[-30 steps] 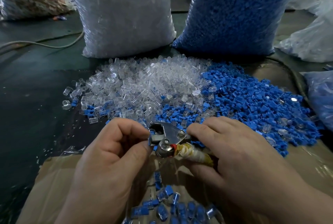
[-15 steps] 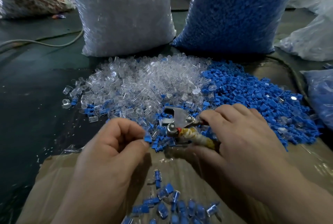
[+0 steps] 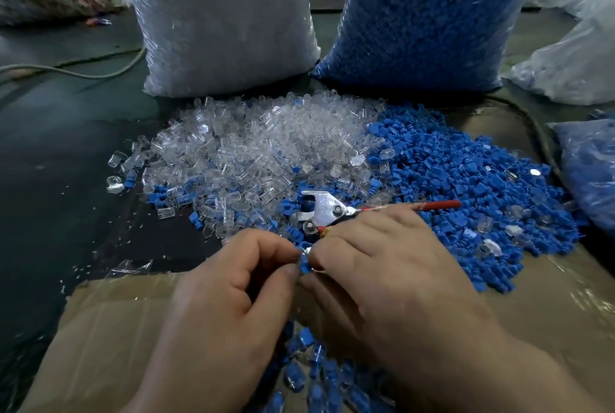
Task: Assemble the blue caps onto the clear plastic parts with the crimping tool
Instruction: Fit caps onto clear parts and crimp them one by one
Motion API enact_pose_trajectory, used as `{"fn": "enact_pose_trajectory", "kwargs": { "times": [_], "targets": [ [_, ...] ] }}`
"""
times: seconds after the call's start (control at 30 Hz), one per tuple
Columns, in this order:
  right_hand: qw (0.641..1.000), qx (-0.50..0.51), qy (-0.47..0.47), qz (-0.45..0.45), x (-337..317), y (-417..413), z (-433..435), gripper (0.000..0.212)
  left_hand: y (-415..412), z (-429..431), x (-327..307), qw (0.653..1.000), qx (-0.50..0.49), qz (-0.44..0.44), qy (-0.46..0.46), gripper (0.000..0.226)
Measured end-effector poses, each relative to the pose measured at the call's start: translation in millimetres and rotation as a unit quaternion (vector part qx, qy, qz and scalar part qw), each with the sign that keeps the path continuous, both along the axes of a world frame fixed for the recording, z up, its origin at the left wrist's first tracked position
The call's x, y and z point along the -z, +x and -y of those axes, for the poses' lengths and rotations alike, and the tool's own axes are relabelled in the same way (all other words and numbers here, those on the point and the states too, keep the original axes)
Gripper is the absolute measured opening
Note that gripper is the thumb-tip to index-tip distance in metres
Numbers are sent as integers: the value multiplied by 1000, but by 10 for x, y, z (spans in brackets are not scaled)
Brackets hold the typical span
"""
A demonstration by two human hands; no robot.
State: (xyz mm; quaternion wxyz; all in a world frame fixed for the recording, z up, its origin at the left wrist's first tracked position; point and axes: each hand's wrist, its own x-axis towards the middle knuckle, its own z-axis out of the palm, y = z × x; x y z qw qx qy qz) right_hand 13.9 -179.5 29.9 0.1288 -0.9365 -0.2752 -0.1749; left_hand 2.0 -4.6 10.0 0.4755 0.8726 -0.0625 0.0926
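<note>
Pinching blue cap [image 3: 304,263] between fingers [image 3: 283,274] of left hand [image 3: 226,306] and right hand [image 3: 392,279], probably seating it before crimping. Crimping tool [image 3: 324,209] lying just beyond right fingers, at the ready. Clear parts [image 3: 249,146] heaped farther out.

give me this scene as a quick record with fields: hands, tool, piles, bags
left hand: pinches a blue cap
right hand: pinches the same cap from the other side
crimping tool: on the piles just behind the right hand, jaws apart; cannot tell if gripped
clear parts pile: behind the hands
blue caps pile: right of the clear pile, touching it
white bag: upright behind the clear pile
blue bag: upright behind the blue pile
cardboard: under the hands, with blue-and-clear pieces on it
</note>
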Motion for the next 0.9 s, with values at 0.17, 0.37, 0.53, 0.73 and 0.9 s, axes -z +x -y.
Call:
{"fn": "enact_pose_trajectory", "kwargs": {
  "times": [0.17,0.37,0.53,0.73,0.9],
  "targets": [
    [999,-6,37,-2,26,-5,48,22,-48,17,-48,999,27,19,-32,16],
    [994,-47,100,14,-11,-54,0,25,25,-73,-63,998,44,-19,-48,41],
    [992,-25,106,-58,-102,-110,-82,27,20,-108,-5,984,90,-60,-142,51],
    [826,70,359,-428,-179,-108,-66,29,44,-139,10,985,150,52,-64,31],
    [919,67,171,-349,-146,-110,-53,35,102,-249,-42,978,197,48,39,14]
  ]
}}
